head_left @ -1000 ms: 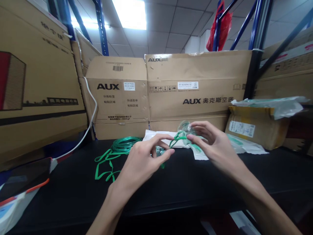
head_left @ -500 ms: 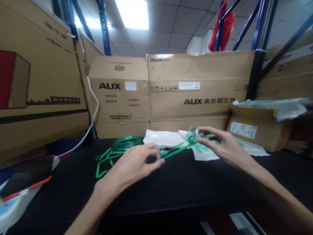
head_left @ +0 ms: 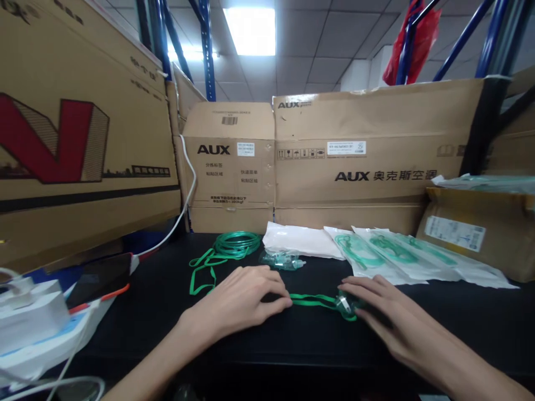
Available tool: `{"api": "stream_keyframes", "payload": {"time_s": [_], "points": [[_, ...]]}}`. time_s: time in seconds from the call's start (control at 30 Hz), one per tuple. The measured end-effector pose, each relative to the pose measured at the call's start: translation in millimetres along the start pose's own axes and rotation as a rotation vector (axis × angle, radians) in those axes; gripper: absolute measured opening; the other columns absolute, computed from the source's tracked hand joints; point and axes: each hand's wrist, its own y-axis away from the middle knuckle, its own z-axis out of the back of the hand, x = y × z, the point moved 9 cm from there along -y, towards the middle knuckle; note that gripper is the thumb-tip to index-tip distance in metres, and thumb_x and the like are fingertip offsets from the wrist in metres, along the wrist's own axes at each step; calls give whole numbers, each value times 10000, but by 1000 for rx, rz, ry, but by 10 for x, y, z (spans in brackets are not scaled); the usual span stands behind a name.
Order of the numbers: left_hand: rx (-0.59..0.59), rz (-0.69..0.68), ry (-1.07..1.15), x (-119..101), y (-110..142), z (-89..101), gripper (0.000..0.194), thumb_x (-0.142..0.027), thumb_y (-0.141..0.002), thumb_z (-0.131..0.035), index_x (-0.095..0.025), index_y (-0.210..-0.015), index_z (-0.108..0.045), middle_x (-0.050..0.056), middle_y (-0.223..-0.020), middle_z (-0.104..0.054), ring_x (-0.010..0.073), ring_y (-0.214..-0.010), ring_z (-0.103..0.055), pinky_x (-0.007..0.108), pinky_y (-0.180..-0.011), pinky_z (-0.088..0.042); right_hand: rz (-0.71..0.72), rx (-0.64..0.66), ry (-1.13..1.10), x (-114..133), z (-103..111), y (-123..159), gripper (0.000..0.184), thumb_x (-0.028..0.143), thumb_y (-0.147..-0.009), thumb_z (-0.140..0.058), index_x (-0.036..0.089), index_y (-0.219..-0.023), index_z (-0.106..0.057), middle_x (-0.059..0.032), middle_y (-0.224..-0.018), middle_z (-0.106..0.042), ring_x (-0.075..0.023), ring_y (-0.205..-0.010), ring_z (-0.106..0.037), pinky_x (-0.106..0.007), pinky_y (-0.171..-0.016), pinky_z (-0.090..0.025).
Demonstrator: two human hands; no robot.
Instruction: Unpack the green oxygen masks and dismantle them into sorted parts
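Observation:
My right hand (head_left: 388, 312) has its fingers closed around a clear green oxygen mask (head_left: 345, 305) resting low over the black table. A green elastic strap (head_left: 313, 303) runs left from this mask to my left hand (head_left: 251, 295), which pinches its far end between thumb and fingers. Just beyond my left hand lies a clear plastic part (head_left: 282, 260) with a small nozzle. To its left sit a coil of green tubing (head_left: 237, 244) and another loose green strap (head_left: 193, 278).
A white flat pouch (head_left: 298, 240) lies behind the plastic part. Several packaged green tubing sets (head_left: 397, 253) overlap at the right, beside a cardboard box (head_left: 493, 228). Cardboard panels (head_left: 376, 122) wall the back. A white power strip (head_left: 75, 334) with cables stands at left.
Both hands have come down and nearer, with the mask lowered to the table and the strap now roughly level. The camera view has shifted left.

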Motion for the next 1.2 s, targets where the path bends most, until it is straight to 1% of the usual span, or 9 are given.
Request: {"api": "stream_keyframes", "payload": {"time_s": [0.1,0.27,0.4,0.5,0.73,0.87,0.97,1.07,1.2], "points": [[-42,171,-110,369,-108,235,265,-426,-998,-554,-318,-994,-796,-5,-1068,-776,216,-1006,-703,312,-858,-489,-14,17,69,68,-121,67,565,251,-951,-513,449,-1479,-494,21,-1562,-501,-380,-1427,-467,-597,-1048,-535],[-63,535,-284,1437,-407,665,334,-437,-1013,-543,-195,-1141,-734,99,-1162,-726,303,-1081,-669,473,-920,-522,-66,-24,88,145,-188,70,527,278,-993,-460,430,-1497,-480,17,-1559,-505,-391,-1442,-438,-654,-1088,-469],[72,759,-333,2152,-520,643,338,-346,-991,-637,-168,-1277,-610,107,-1283,-631,254,-1082,-658,465,-910,-567,-83,-61,66,166,-207,28,473,293,-1010,-446,357,-1469,-540,-18,-1542,-529,-384,-1426,-467,-657,-1107,-453],[190,878,-334,2441,-456,471,347,-333,-988,-643,-166,-1290,-603,109,-1286,-628,257,-1078,-660,460,-895,-575,-91,-70,66,185,-206,15,459,280,-1017,-423,341,-1450,-562,-26,-1534,-538,-387,-1406,-491,-669,-1092,-462],[270,898,-334,2607,-373,276,347,-328,-986,-646,-172,-1292,-603,108,-1292,-625,258,-1087,-657,458,-898,-573,-90,-92,46,227,-174,10,455,259,-1004,-423,317,-1424,-586,-47,-1519,-551,-369,-1380,-523,-678,-1115,-429],[281,754,-254,2504,-551,213,330,-335,-992,-637,-182,-1283,-612,106,-1301,-623,257,-1095,-653,455,-909,-569,-93,-111,26,237,-143,8,446,243,-995,-430,317,-1392,-618,-56,-1489,-581,-372,-1351,-553,-677,-1105,-440],[365,647,-158,2385,-667,52,325,-338,-992,-636,-175,-1273,-617,104,-1286,-631,254,-1081,-658,453,-902,-571,-98,-126,20,245,-123,7,439,247,-994,-431,322,-1378,-630,-57,-1476,-593,-378,-1345,-555,-683,-1089,-451],[439,623,-121,2351,-697,-57,321,-337,-992,-637,-169,-1264,-620,104,-1268,-639,248,-1060,-665,448,-890,-576,-112,-119,20,241,-123,3,438,245,-992,-430,327,-1372,-632,-46,-1478,-591,-380,-1351,-545,-673,-1072,-472],[444,612,-119,2388,-709,1,304,-339,-993,-633,-175,-1250,-630,100,-1266,-642,245,-1058,-664,440,-891,-575,-106,-112,20,244,-119,-10,436,227,-988,-419,305,-1350,-649,-50,-1468,-598,-369,-1335,-551,-654,-1076,-475]]}}
